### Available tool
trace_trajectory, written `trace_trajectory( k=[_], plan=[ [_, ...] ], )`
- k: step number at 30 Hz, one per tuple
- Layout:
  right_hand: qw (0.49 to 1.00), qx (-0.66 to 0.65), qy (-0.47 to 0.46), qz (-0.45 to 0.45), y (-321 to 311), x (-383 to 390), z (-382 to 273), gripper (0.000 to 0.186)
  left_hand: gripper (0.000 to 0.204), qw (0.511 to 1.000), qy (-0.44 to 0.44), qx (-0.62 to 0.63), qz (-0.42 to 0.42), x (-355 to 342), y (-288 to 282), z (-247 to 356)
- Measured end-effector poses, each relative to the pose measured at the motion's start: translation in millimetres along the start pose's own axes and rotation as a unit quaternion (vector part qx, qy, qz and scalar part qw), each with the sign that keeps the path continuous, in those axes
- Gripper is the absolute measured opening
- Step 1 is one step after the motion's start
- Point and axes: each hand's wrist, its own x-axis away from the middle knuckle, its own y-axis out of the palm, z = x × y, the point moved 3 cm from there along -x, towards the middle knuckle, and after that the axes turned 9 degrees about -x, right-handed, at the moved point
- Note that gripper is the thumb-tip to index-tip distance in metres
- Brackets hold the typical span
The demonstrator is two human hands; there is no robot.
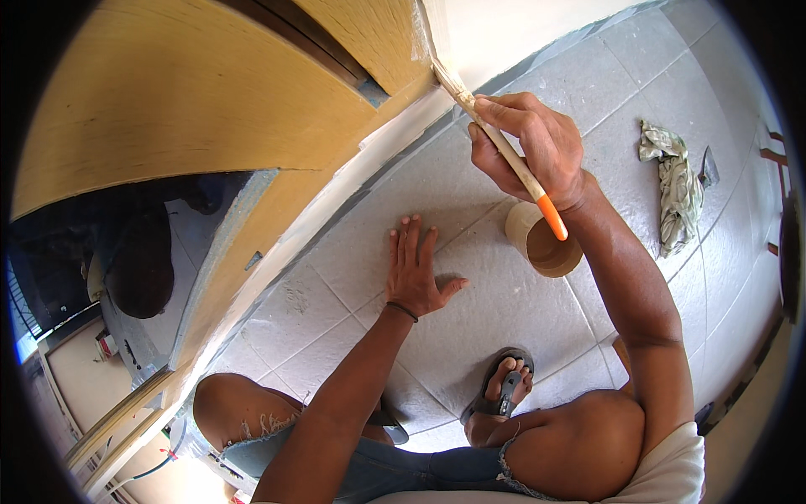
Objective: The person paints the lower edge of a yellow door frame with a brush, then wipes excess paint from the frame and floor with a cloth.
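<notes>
My right hand [537,147] grips a paintbrush [509,153] with a pale wooden handle and an orange end. Its bristles touch the corner where the yellow wooden frame [336,160] meets the white wall [520,29]. Flat on the grey tiles rests my left hand [413,273], its fingers spread and holding nothing. Below the right wrist stands a tan, round, open-topped container [525,231]; what it holds is hard to make out, and my forearm is close beside it.
On the right a crumpled, stained cloth [678,193] lies on the grey tile floor [470,294] beside a small metal scraper-like blade [709,168]. A dark, glossy panel [126,244] in the yellow frame is at the left. My sandalled foot [508,382] is near the container.
</notes>
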Motion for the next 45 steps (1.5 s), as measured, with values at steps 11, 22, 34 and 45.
trace_trajectory(
  k=[11,22,34,45],
  plan=[
    [1.0,-0.006,0.01,-0.002,4,6,3,0.031,0.111,1.0,0.006,-0.011,0.009,-1,-1,0],
    [1.0,-0.012,0.014,0.001,7,12,7,0.031,0.111,1.0,0.005,-0.014,0.008,-1,-1,1],
    [1.0,0.001,0.012,-0.023,6,14,8,0.032,0.112,1.0,0.002,-0.017,0.0,-1,-1,1],
    [0.999,-0.014,0.023,-0.039,6,17,8,0.031,0.111,1.0,0.002,-0.016,-0.002,0,-1,1]
  ],
)
